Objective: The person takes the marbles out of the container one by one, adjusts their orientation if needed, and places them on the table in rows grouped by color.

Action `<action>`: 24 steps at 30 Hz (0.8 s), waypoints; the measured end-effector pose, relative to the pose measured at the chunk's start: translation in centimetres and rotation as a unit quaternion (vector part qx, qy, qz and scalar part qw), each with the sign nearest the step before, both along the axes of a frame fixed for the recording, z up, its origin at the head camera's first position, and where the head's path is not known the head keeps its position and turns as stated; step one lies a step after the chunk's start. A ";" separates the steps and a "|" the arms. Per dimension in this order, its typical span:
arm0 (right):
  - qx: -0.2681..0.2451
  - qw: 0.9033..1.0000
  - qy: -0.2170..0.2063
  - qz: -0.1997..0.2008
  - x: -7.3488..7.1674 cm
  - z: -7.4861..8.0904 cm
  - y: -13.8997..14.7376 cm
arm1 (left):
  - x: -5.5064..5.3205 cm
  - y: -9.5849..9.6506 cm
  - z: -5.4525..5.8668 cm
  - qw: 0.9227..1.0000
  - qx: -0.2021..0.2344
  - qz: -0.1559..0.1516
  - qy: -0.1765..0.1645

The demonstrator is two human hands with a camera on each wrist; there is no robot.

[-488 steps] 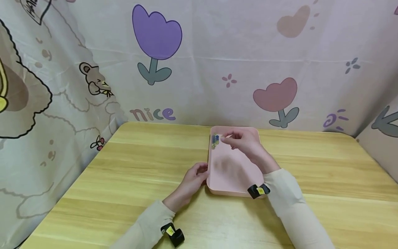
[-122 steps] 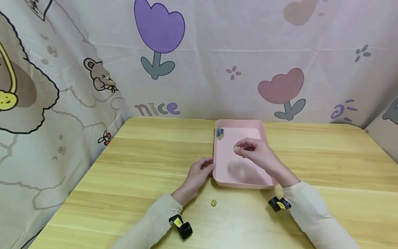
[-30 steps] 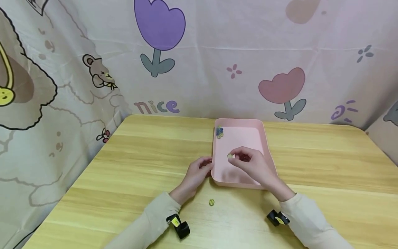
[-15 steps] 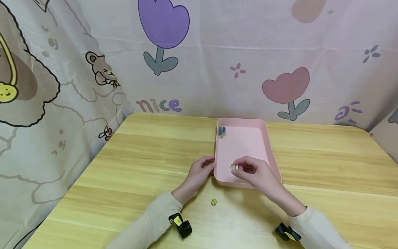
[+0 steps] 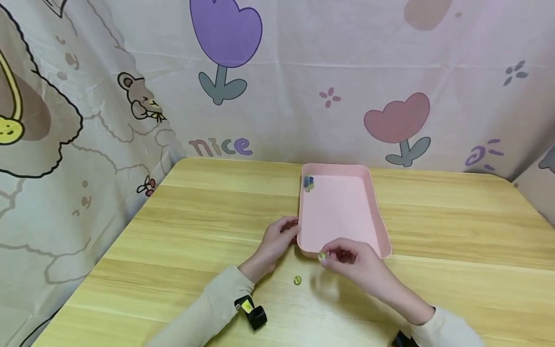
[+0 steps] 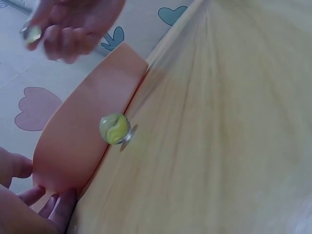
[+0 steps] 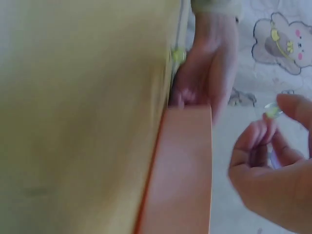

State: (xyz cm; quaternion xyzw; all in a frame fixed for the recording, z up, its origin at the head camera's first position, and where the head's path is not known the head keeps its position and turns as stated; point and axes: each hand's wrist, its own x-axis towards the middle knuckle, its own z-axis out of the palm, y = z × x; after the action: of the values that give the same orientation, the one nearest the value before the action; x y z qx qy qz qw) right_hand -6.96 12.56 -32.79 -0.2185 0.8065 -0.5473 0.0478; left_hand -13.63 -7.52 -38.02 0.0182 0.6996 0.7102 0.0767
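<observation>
Marble (image 5: 322, 256) in R hand (image 5: 359, 266) pinch, tray (image 5: 340, 209) in L hand (image 5: 274, 244) grip, bkgd print (image 5: 223, 147) "nice"

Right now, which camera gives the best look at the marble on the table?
The left wrist view: the marble appears large there, its yellow swirl plain. The head view shows it small, on the table in front of the tray. The right wrist view shows it small and blurred, beside the left hand.

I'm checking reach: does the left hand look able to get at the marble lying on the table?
Probably yes: the marble lies near the left hand, with nothing visible between them, though the hand would likely need to leave the pink tray it touches.
</observation>
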 end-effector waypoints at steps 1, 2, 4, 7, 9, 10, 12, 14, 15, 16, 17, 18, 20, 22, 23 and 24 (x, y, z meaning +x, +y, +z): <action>0.001 1.000 -0.014 0.010 0.4 -0.1 0.1 | 0.0 0.0 0.0 1.000 -0.002 -0.002 0.000; 0.003 0.999 -0.027 0.021 0.7 -0.1 0.1 | 0.0 0.0 0.0 1.000 -0.003 -0.003 -0.001; 0.014 0.998 -0.044 0.037 1.3 -0.1 0.2 | 0.1 0.0 0.0 1.000 -0.004 -0.002 -0.002; 0.026 0.997 -0.049 0.047 1.7 -0.2 0.3 | 0.0 0.0 0.1 1.000 0.001 -0.001 -0.002; 0.030 0.997 -0.047 0.044 1.7 -0.4 0.2 | 0.0 0.1 0.1 1.000 0.003 -0.002 -0.004; 0.029 0.997 -0.048 0.044 1.7 -0.6 0.1 | 0.0 0.1 0.1 1.000 0.004 -0.002 -0.005; 0.034 0.997 -0.045 0.051 1.7 -1.0 -0.1 | 0.0 0.0 0.2 1.000 0.002 -0.003 -0.006; 0.042 0.996 -0.039 0.062 1.6 -1.4 -0.2 | 0.0 0.0 0.2 1.000 0.001 -0.004 -0.006; 0.047 0.996 -0.033 0.068 1.6 -1.6 -0.3 | 0.0 0.1 0.2 1.000 0.001 -0.004 -0.006; 0.053 0.996 -0.025 0.074 1.6 -1.8 -0.3 | 0.0 0.1 0.2 1.000 0.001 -0.004 -0.004; 0.059 0.995 -0.017 0.079 1.5 -1.9 -0.3 | 0.0 0.1 0.2 1.000 0.001 -0.004 -0.003; 0.063 0.995 -0.009 0.082 1.5 -2.1 -0.3 | 0.0 0.1 0.3 1.000 0.001 -0.003 -0.002; 0.068 0.994 0.000 0.086 1.3 -2.3 -0.3 | 0.0 0.1 0.3 1.000 0.002 -0.004 -0.002; 0.073 0.993 0.002 0.089 1.2 -2.5 -0.4 | 0.0 0.1 0.3 1.000 0.002 -0.004 -0.005; 0.076 0.993 0.001 0.089 1.2 -2.6 -0.4 | 0.0 0.0 0.2 1.000 0.001 -0.004 -0.007; 0.079 0.993 0.003 0.090 1.1 -2.7 -0.5 | 0.0 0.0 0.2 1.000 0.001 -0.003 -0.009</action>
State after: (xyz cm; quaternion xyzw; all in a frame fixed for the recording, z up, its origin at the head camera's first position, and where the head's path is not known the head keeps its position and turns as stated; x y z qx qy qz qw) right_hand -5.82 12.09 -35.45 -0.2876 0.8242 -0.4749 0.1116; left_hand -13.61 -7.52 -37.82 0.0144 0.6981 0.7108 0.0852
